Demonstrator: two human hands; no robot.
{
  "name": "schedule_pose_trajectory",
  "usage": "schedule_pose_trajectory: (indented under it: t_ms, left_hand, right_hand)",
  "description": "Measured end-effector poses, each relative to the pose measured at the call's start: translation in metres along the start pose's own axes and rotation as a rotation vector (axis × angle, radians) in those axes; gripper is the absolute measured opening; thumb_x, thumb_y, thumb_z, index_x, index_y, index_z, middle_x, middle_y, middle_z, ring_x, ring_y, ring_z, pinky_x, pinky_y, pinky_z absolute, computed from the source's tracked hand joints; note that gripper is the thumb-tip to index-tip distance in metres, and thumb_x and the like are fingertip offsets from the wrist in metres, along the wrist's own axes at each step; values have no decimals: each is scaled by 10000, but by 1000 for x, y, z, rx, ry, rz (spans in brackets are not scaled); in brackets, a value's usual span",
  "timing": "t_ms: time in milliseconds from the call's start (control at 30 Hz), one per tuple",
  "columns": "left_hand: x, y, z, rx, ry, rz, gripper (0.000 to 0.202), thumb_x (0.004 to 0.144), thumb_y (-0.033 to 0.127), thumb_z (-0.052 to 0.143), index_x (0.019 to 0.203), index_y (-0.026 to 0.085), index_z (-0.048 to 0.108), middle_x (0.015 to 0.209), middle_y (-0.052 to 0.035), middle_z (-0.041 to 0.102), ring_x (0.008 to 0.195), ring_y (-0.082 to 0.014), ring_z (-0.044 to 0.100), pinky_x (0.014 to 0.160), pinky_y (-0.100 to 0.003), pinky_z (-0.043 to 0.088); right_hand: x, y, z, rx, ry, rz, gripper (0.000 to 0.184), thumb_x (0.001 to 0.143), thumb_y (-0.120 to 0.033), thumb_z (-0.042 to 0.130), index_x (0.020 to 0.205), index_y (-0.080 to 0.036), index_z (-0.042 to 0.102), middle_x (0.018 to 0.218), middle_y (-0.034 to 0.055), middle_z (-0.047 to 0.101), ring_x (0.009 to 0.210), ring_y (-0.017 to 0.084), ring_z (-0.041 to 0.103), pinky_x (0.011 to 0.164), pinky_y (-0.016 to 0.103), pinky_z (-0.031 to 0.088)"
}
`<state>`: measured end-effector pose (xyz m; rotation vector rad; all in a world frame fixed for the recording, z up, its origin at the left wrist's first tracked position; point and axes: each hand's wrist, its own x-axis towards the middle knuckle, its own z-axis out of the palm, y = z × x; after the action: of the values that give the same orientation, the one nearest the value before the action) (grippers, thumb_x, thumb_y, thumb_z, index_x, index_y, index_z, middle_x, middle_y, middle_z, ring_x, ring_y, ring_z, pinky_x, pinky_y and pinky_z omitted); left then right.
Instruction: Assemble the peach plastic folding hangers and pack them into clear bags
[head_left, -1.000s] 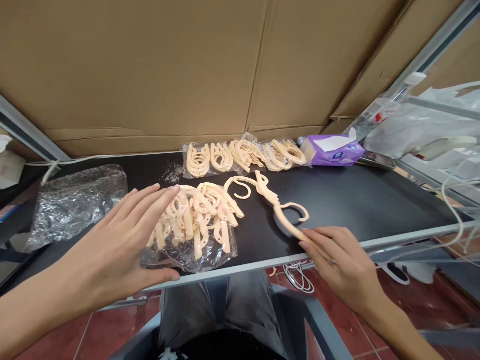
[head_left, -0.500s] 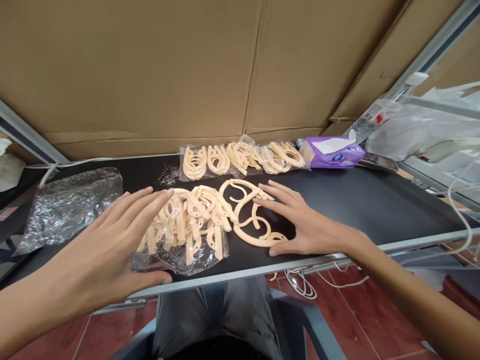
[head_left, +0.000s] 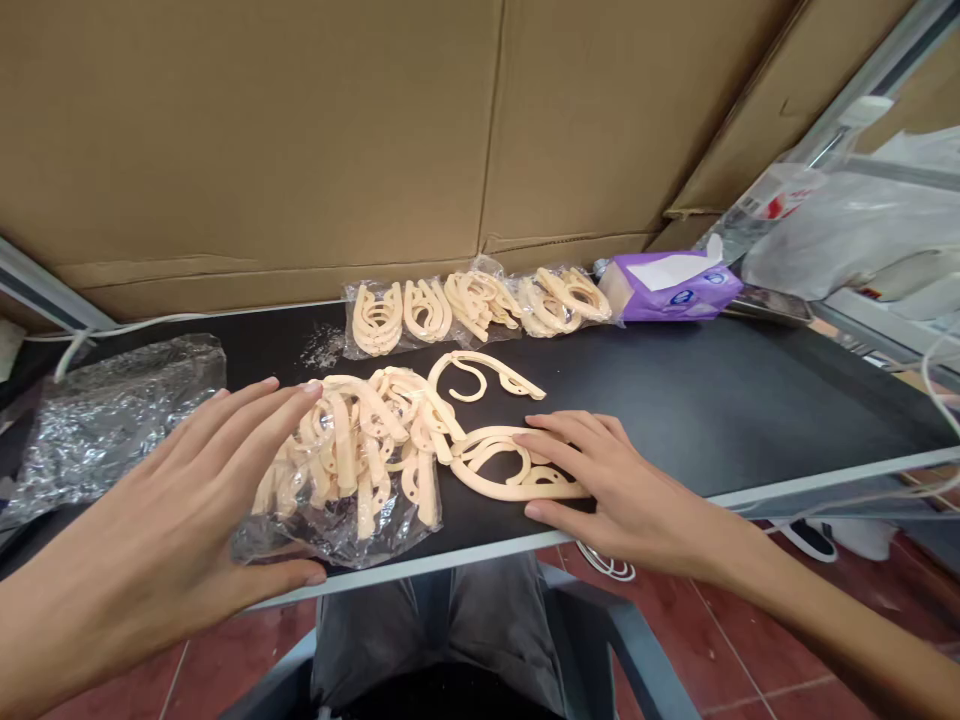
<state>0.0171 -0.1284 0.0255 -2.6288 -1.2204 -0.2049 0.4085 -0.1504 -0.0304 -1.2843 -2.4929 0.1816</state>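
My right hand point(head_left: 592, 475) curls over the right end of beige folding hangers point(head_left: 491, 490) lying stacked on the black tabletop, its thumb at their near edge and its fingers on top. Another beige hanger point(head_left: 487, 360), curved with an inner hook, lies just behind them. My left hand point(head_left: 217, 480) is open, fingers stretched and thumb apart, at the left side of a clear plastic bag point(head_left: 330, 540). Many beige hangers point(head_left: 367, 430) are heaped in and on that bag. Whether the left palm touches the bag I cannot tell.
Along the back lie several beige hangers point(head_left: 427, 310) in clear bags. To their right stands a purple tissue pack point(head_left: 671, 290), with a plastic bottle point(head_left: 787, 190) behind it. A crumpled clear bag point(head_left: 127, 410) lies at the left. Cardboard point(head_left: 285, 130) walls the back.
My right hand has moved toward the near edge, bringing one hanger nearer onto another and leaving a third behind. The left hand stays open beside the bag. The view has shifted slightly.
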Motion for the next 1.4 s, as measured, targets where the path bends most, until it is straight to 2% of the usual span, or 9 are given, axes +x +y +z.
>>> schedule_pose_trajectory:
  t_ms: [200,333,567,667,767,900,1033,1233,1400]
  left_hand:
    - [-1,4,-5,37,-3,44,1100,791,677,650,1619,156,146,1547,-213,438,1423,-415,419,1086,-592,469]
    - [1,9,-9,-26,-40,25,1086,777,566,717,1612,168,147,1544,-195,437,1418,-390,430,1110,-563,461]
    - [12,24,-12,-91,-14,56,1092,755,467,749,1613,183,136,1551,-181,450,1411,-378,447,1203,-570,356]
    - [15,21,-8,-132,-16,38,1022,778,426,711,1597,148,166,1524,-193,467,1379,-357,477,1176,-542,396]
    - [10,9,-2,-172,0,-33,998,768,411,707,1584,138,201,1483,-194,495,1316,-345,529,1121,-507,456]
    - [-9,-8,3,-234,12,-117,923,816,362,671,1594,203,199,1486,-160,504,1321,-332,536,1090,-506,486]
    - [-27,-18,6,-458,90,-252,868,832,332,678,1576,271,236,1428,-107,565,1265,-278,595,1092,-503,503]
    - [-46,-35,2,-850,451,-370,931,687,362,888,1487,329,411,1198,-40,662,1168,-252,656,1126,-549,486]
    - [-49,-45,8,-1034,762,-384,942,580,431,975,1397,432,506,1176,10,658,1139,-236,675,1088,-593,514]
  right_hand:
    - [-11,4,-5,54,203,2,402,971,-353,636,1343,-228,550,1286,132,642,1113,257,666,925,415,554]
    - [-4,-12,-21,120,345,-10,381,961,-372,658,1297,-224,558,1236,105,680,1115,226,679,942,351,561]
    - [70,-67,-18,58,350,-245,415,930,-397,698,1237,-138,592,1169,133,731,1077,281,662,927,465,548]
    - [106,-87,-2,156,311,-294,569,920,-469,696,1329,-94,570,1278,171,700,1169,306,628,980,505,530]
    - [121,-94,7,275,281,-323,444,965,-396,649,1311,-122,602,1335,148,687,1253,268,612,1050,472,498]
    - [107,-77,6,249,425,-204,185,982,-277,610,1125,-188,685,1121,78,765,1074,231,686,971,438,518]
    - [84,-34,8,56,473,6,195,965,-337,597,1085,-220,697,1104,91,760,1087,289,673,977,505,506]
    - [73,27,27,-43,195,279,669,877,-569,636,1389,-143,567,1426,201,602,1331,388,536,1096,585,438]
    - [75,33,36,-40,127,342,574,912,-591,564,1332,-204,617,1372,137,657,1282,375,571,1059,579,462]
